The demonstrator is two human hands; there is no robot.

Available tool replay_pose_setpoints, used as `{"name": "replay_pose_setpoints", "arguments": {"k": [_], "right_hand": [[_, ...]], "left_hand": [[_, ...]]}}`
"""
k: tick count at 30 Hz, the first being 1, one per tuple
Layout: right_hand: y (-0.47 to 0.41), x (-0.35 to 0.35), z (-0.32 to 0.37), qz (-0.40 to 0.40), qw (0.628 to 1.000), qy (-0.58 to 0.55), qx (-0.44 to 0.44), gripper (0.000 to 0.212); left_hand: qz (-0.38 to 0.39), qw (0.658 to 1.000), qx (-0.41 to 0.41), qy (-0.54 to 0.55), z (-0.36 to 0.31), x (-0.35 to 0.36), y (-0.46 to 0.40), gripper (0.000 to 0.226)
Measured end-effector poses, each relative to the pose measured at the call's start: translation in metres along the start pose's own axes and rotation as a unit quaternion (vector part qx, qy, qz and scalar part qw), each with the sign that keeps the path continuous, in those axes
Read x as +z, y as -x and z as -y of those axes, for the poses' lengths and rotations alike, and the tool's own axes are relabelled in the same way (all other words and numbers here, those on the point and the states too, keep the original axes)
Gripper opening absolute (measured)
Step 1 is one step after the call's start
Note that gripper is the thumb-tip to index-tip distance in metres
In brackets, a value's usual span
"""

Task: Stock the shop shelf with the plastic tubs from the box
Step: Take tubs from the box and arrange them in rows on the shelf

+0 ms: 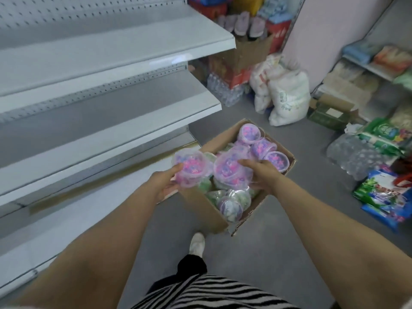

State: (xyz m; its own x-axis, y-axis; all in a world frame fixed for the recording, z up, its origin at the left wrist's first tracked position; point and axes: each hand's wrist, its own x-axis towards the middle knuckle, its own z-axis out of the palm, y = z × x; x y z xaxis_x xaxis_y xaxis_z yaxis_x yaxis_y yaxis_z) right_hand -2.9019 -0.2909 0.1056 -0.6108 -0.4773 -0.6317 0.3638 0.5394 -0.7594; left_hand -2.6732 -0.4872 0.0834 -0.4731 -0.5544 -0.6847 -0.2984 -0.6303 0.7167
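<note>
Left hand (163, 182) grips one pink tub (191, 168) lifted beside the box (214, 216), right hand (259, 172) grips another tub (231, 172) atop the pile; thin lids may pop or slip before reaching the bare shelf (111, 134).

The cardboard box (214, 210) stands on the floor (278, 253), just beside the outer edge of the shop shelf's (111, 134) lowest tier, which lies to its left; plastic tubs (252, 197) are heaped in the box; the left hand (166, 182) holds one tub (191, 168) over the box's left edge; the right hand (259, 172) rests on a tub (229, 172) at the heap's middle; sacks (285, 94) lie on the floor behind the box; packets (383, 186) lie to its right.
</note>
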Motion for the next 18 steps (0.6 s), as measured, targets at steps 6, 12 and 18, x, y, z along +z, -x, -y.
{"name": "replay_pose_setpoints", "arguments": {"k": [6,12,18], "right_hand": [[0.070,0.060,0.025,0.091,0.992,0.004,-0.087,0.069],[0.125,0.142,0.068,0.168,0.974,0.029,-0.145,0.065],[0.166,0.230,0.110,0.230,0.954,0.053,-0.184,0.064]], "left_hand": [[-0.026,0.995,0.078,0.060,-0.018,-0.064,0.101,0.053],[-0.111,0.969,0.168,0.144,-0.044,-0.142,0.185,0.035],[-0.148,0.952,0.211,0.164,-0.068,-0.231,0.231,0.073]]}}
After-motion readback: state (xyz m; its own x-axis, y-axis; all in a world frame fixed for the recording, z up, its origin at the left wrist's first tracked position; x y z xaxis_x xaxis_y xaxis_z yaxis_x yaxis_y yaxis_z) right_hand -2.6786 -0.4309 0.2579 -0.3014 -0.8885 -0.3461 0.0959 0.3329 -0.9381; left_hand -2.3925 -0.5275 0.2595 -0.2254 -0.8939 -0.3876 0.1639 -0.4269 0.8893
